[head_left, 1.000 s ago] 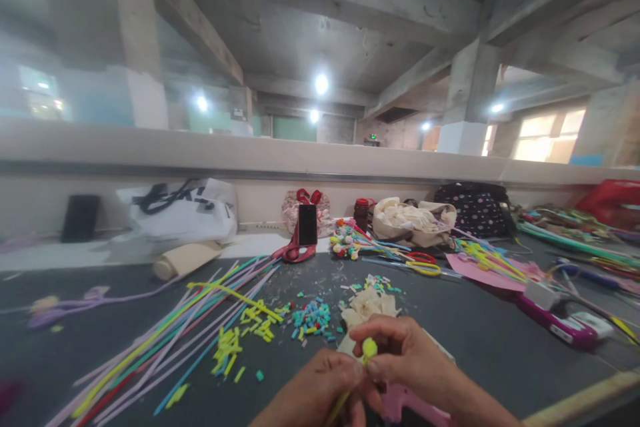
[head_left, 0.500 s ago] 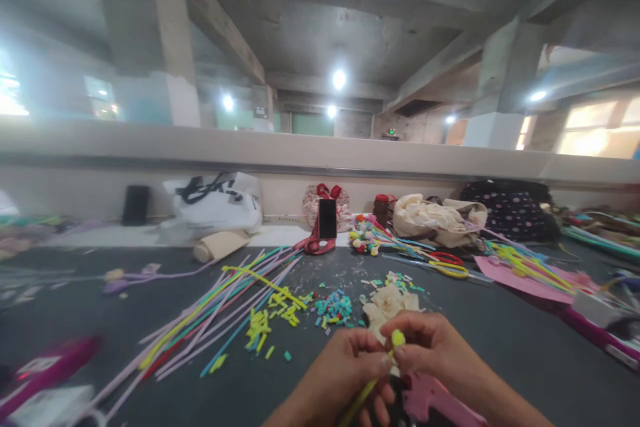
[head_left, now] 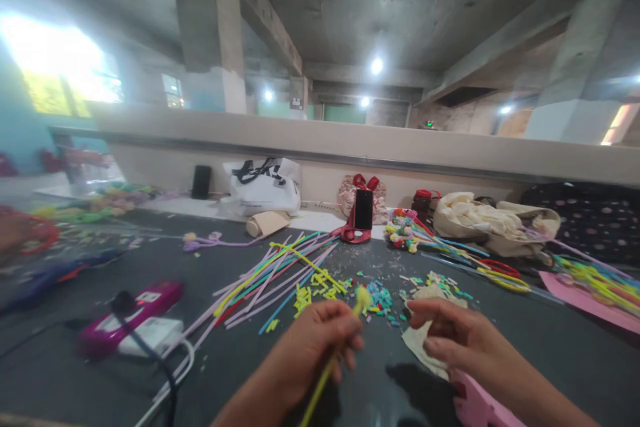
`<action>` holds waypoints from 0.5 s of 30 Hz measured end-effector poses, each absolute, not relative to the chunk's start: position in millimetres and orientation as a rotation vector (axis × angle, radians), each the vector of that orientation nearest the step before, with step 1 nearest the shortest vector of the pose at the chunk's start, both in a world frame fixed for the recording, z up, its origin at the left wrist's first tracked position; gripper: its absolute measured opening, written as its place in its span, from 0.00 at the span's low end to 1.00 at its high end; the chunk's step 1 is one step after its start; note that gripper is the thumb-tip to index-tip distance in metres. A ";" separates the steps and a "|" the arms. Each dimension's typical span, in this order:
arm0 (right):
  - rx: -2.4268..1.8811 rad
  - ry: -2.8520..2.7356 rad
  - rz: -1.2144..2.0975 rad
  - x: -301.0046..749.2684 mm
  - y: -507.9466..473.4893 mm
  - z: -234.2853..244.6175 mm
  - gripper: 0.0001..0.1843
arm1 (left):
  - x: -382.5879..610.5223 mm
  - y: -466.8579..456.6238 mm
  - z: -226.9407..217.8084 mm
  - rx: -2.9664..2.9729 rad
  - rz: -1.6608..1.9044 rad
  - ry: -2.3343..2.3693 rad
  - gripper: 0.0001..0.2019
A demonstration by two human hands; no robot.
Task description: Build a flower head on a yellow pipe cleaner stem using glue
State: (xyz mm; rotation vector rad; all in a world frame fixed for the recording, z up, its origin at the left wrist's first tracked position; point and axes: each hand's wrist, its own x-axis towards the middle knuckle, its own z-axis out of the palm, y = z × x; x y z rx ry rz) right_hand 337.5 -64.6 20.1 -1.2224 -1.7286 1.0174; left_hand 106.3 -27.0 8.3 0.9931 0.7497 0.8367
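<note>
My left hand [head_left: 323,330] is closed on a yellow pipe cleaner [head_left: 319,392]. Its upper end carries a fluffy yellow tip [head_left: 363,298] that rises above the thumb and fingers. To the right, my right hand [head_left: 453,333] is apart from it, fingers spread and slightly curled, with nothing visible between them. Under that hand lies a cream cloth [head_left: 425,347], partly covered by the fingers. A pink tool [head_left: 483,403], shaped like a glue gun, shows below the right wrist. Short cut yellow pieces [head_left: 320,285] and blue pieces [head_left: 381,300] are scattered just beyond my hands.
Long pipe cleaners [head_left: 270,277] lie in a bundle left of centre. A magenta power strip [head_left: 133,317] with a white plug and cables sits at left. A phone [head_left: 363,210] stands at the back. Scissors [head_left: 503,273] and a cloth bag [head_left: 495,223] are at right.
My hands have separated. The left has moved left, carrying the yellow pipe cleaner; the right has let go and moved right with its fingers opened. The view has turned left.
</note>
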 end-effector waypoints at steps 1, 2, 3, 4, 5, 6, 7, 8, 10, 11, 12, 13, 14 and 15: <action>-1.249 -1.773 0.989 333.3 -60.8 23.3 0.13 | 92.9 -21.6 13.0 0.965 0.911 0.756 0.09; -1.278 -1.835 0.948 328.1 -56.4 26.1 0.09 | 80.8 -16.5 16.8 0.935 0.980 0.753 0.10; -1.308 -1.907 0.896 321.9 -51.6 28.2 0.06 | 70.4 -11.9 19.2 0.902 1.039 0.751 0.09; -1.332 -1.982 0.840 315.0 -46.4 29.5 0.05 | 62.1 -8.4 19.9 0.877 1.078 0.749 0.10; -1.347 -2.056 0.784 307.5 -40.9 29.7 0.05 | 55.9 -5.9 19.0 0.855 1.106 0.747 0.11; -1.353 -2.123 0.730 299.6 -35.2 29.1 0.05 | 51.7 -4.6 16.6 0.837 1.124 0.747 0.11; -1.350 -2.183 0.686 291.4 -29.3 27.6 0.05 | 49.1 -4.3 13.4 0.823 1.134 0.748 0.11; -1.342 -2.234 0.650 283.0 -23.1 25.4 0.05 | 48.0 -4.6 9.7 0.812 1.142 0.750 0.11; -1.301 -2.342 0.569 265.7 -10.6 19.5 0.07 | 48.3 -6.2 3.1 0.800 1.153 0.753 0.10; -1.271 -2.400 0.522 256.9 -4.4 16.1 0.09 | 49.2 -7.1 0.7 0.800 1.155 0.754 0.09; -1.236 -2.459 0.475 248.4 1.4 12.4 0.11 | 50.4 -7.7 -0.9 0.802 1.156 0.755 0.09; -1.210 -2.513 0.426 240.3 6.7 8.6 0.11 | 51.6 -8.1 -1.8 0.807 1.155 0.755 0.09; -1.193 -2.559 0.373 232.8 11.3 4.7 0.11 | 52.8 -8.2 -2.4 0.815 1.150 0.754 0.09; -1.182 -2.603 0.319 226.1 15.1 0.8 0.10 | 54.0 -8.1 -2.8 0.823 1.143 0.750 0.09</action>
